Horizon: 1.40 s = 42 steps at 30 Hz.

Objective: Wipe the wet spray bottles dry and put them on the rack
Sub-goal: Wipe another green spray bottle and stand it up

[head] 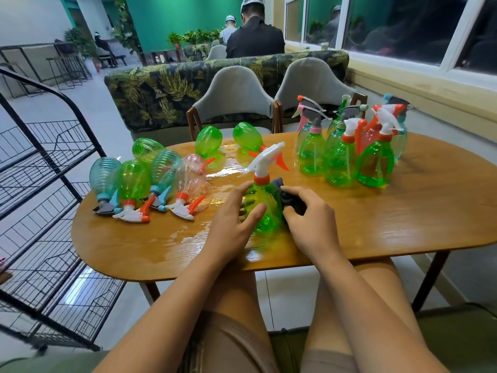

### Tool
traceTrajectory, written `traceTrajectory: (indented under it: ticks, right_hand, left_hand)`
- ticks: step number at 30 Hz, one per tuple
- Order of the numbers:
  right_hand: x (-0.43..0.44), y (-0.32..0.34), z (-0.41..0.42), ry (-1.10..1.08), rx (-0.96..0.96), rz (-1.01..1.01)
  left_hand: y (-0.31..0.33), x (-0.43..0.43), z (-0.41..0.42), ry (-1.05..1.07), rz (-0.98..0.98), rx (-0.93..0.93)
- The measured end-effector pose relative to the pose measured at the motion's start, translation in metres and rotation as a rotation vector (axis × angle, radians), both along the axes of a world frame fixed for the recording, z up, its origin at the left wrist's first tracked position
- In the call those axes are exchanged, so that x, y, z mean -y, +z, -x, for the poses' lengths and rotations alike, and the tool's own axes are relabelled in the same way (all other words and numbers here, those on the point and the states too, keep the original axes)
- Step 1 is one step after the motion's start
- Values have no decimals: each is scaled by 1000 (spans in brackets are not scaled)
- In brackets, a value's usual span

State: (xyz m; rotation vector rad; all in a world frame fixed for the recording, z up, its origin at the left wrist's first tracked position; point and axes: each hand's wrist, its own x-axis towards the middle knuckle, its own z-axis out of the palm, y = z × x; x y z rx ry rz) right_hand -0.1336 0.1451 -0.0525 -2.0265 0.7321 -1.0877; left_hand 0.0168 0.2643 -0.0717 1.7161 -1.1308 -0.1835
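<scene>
Green spray bottle (262, 208) stands upright mid-bench (403, 211), long axis vertical, nozzle pointing right and away. Left hand (236, 214) wraps its left side, thumb across the front. Right hand (309, 219) bunches a dark cloth (289, 197) against its right side. Rack (53, 184) is off left, so the left hand looks nearer for placing.

A café-style lounge: leaf-print sofa (150, 95), padded chairs (234, 90), oval wooden table (403, 211), potted plants (199, 36), green wall (174, 17).
</scene>
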Motion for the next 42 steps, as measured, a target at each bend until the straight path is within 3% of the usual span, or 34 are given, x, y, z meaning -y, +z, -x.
traceTrajectory:
  ticks: [7,17,22,30,38,42]
  right_hand:
    - [-7,14,-1,175,331,-279]
    - [1,11,-5,252,415,-553]
    - [8,0,-1,202,340,-562]
    - [23,-15,1,115,-16,-281]
    - [20,-13,-2,36,-407,-1]
    - [14,-10,-4,-9,-446,-2]
  left_hand:
    - [-2,0,-1,-52,-29,17]
    - [1,-1,1,-46,-57,87]
    - [-3,2,-2,-45,-43,124]
    - [-3,2,-3,-9,-52,189]
    - [1,-1,4,-21,21,86]
    - [2,-2,5,-33,24,52]
